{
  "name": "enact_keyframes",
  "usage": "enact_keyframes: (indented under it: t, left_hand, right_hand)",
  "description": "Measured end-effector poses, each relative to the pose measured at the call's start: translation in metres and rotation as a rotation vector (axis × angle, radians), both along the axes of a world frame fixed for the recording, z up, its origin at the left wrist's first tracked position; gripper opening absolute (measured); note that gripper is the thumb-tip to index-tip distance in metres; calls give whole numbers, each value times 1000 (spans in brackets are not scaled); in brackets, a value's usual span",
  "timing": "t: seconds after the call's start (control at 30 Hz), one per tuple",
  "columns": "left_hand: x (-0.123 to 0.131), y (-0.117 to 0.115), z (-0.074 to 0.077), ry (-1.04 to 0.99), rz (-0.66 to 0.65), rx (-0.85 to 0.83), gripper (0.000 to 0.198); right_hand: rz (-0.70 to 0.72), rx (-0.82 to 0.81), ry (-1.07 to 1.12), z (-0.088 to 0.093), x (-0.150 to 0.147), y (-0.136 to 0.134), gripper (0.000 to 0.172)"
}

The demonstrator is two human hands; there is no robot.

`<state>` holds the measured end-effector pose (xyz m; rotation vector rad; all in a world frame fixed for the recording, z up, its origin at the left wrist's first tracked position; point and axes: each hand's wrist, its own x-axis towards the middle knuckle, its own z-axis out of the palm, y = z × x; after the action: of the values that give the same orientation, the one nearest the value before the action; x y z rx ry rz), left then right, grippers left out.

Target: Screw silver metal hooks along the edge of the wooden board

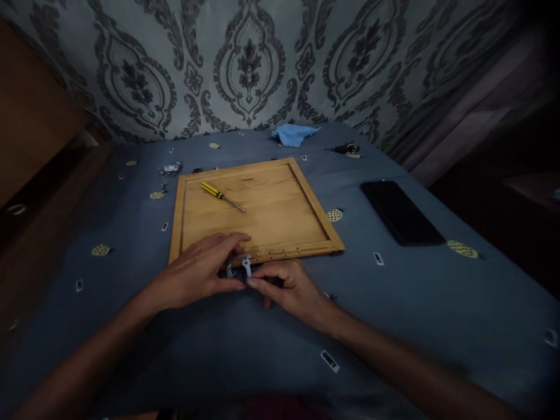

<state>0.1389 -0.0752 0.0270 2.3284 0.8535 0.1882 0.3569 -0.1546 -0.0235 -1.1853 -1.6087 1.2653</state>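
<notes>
A wooden panel with a raised frame (258,172) lies flat, with several small dark holes along its near edge. At that edge my right hand (291,286) pinches a small silvery metal fitting (247,267), which looks like a cabinet hinge part, between thumb and fingertips. My left hand (199,268) rests over the panel's near left part, thumb and fingers apart. A second small metal fitting (230,270) shows between them, and I cannot tell whether they touch it. A screwdriver with a yellow and black handle (212,189) lies on the panel.
A black phone (400,211) lies right of the panel on the blue patterned cloth (394,326). Behind stand a light blue rag (294,135) and a dark object like keys (347,148). Small metal parts (170,168) lie at left, near a patterned wall (192,64).
</notes>
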Motion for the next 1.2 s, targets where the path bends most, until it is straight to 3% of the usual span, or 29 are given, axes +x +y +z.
enact_keyframes:
  t: [0.73, 1.2]
  left_hand:
    - [5, -11, -5, -10, 45, 102, 68]
    - [10, -18, -6, -39, 68, 154, 62]
  right_hand:
    - [49, -30, 30, 1, -2, 3, 33]
    - [39, 104, -103, 5, -3, 3, 26]
